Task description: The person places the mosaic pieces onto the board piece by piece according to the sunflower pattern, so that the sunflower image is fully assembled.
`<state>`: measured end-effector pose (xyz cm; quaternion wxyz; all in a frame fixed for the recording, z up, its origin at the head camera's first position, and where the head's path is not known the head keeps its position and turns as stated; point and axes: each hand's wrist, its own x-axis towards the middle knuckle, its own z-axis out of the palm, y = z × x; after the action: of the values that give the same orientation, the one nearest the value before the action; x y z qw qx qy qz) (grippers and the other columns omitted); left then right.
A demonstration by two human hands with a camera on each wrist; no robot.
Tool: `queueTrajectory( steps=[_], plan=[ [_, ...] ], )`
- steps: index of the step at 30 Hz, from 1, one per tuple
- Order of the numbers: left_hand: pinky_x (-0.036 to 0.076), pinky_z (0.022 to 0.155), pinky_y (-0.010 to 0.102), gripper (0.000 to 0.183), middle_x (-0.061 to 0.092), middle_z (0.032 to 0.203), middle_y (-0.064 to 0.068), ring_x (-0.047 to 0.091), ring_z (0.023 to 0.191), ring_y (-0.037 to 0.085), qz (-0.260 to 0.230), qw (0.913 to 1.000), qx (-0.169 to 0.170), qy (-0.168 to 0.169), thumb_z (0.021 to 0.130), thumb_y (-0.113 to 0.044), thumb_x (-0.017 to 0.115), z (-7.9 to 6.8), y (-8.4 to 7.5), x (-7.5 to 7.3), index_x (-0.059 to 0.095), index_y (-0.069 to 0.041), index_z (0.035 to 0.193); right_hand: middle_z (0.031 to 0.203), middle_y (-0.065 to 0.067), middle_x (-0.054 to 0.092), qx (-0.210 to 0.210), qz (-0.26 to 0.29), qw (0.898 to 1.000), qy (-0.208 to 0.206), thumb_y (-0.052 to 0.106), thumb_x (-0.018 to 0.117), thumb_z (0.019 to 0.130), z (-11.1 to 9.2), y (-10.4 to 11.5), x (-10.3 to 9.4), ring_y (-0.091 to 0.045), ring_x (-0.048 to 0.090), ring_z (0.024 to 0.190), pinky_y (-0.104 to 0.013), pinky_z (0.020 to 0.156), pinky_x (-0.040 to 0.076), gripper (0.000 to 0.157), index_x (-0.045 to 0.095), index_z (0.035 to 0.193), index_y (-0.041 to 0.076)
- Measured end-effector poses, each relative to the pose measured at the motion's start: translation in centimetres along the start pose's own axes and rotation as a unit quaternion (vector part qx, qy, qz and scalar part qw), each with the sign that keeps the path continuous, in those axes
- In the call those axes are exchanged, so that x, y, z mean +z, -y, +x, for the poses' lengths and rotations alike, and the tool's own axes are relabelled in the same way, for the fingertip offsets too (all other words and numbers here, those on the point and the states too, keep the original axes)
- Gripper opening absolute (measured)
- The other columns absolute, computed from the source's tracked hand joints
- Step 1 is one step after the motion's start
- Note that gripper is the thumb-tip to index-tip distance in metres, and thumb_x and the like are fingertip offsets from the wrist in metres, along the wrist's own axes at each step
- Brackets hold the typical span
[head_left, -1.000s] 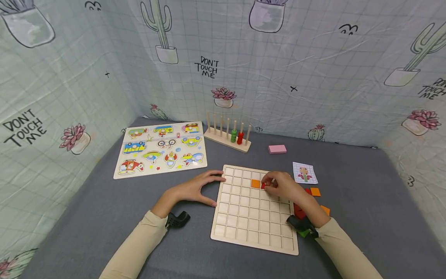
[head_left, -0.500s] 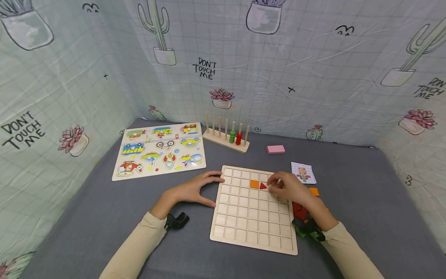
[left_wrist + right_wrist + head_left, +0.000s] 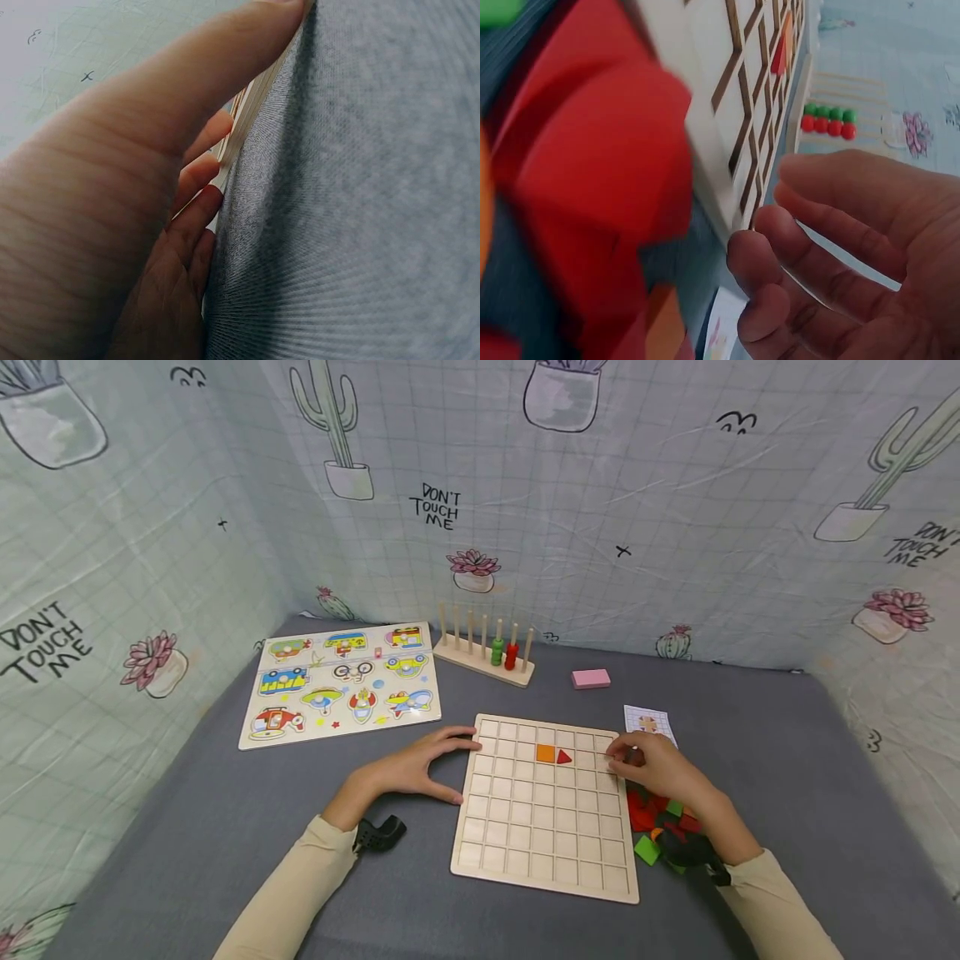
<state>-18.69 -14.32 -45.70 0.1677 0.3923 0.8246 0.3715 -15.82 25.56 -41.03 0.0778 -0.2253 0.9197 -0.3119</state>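
Note:
A wooden grid board (image 3: 536, 818) lies flat on the grey cloth, with an orange square tile (image 3: 545, 753) and a red triangle tile (image 3: 564, 757) side by side in its second row. My left hand (image 3: 420, 766) touches the board's left edge, thumb and fingers spread apart. Over the upper right edge of the board hovers my right hand (image 3: 663, 768); its fingers are loosely bent. Nothing shows between its thumb and fingers in the right wrist view. Below that hand lies a pile of red tiles (image 3: 607, 150), with green and orange ones among them, partly hidden by the wrist.
A small pattern card (image 3: 648, 720) lies behind my right hand. Farther back are a pink block (image 3: 591, 679), a wooden peg rack (image 3: 480, 667) with green and red beads, and a vehicle puzzle board (image 3: 341, 685) at left. Printed cloth walls (image 3: 555, 493) enclose the table.
My right hand has let go of the red triangle beside the orange square and moved right, to the board's edge above the loose tiles. The left hand stays at the board.

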Motion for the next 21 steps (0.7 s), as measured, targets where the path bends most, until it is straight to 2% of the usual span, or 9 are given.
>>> queueTrajectory(
  steps=[9, 15, 21],
  plan=[
    [0.023, 0.113, 0.053, 0.076, 0.026, 0.157, 0.005, 0.023, 0.145, 0.029, -0.005, 1.0000, -0.007, 0.002, 0.080, -0.033, 0.082, 0.0, 0.0, -0.1, 0.046, -0.016, 0.145, 0.084, 0.002, 0.059, -0.005, -0.004, 0.999, 0.032, 0.010, 0.073, 0.087, -1.8, -0.8, -0.9, -0.003, 0.046, 0.065, -0.024, 0.058, 0.043, 0.015, 0.069, 0.099, 0.001],
    [0.023, 0.113, 0.054, 0.076, 0.027, 0.157, 0.006, 0.024, 0.144, 0.029, 0.000, 1.0000, -0.009, 0.001, 0.080, -0.034, 0.082, 0.0, 0.1, -0.1, 0.047, -0.016, 0.145, 0.083, 0.005, 0.059, -0.016, 0.026, 0.997, 0.065, 0.011, 0.073, 0.088, -3.0, -1.5, -1.5, -0.003, 0.049, 0.070, -0.023, 0.061, 0.046, 0.019, 0.069, 0.103, 0.001],
    [0.024, 0.113, 0.053, 0.076, 0.027, 0.157, 0.007, 0.025, 0.144, 0.029, 0.001, 1.0000, -0.006, 0.002, 0.080, -0.034, 0.082, 0.0, 0.0, -0.1, 0.047, -0.016, 0.144, 0.083, 0.005, 0.058, -0.009, 0.031, 0.998, 0.060, 0.012, 0.074, 0.087, -4.2, -2.2, -1.9, -0.002, 0.048, 0.068, -0.023, 0.059, 0.045, 0.022, 0.068, 0.104, 0.000]
  ],
)
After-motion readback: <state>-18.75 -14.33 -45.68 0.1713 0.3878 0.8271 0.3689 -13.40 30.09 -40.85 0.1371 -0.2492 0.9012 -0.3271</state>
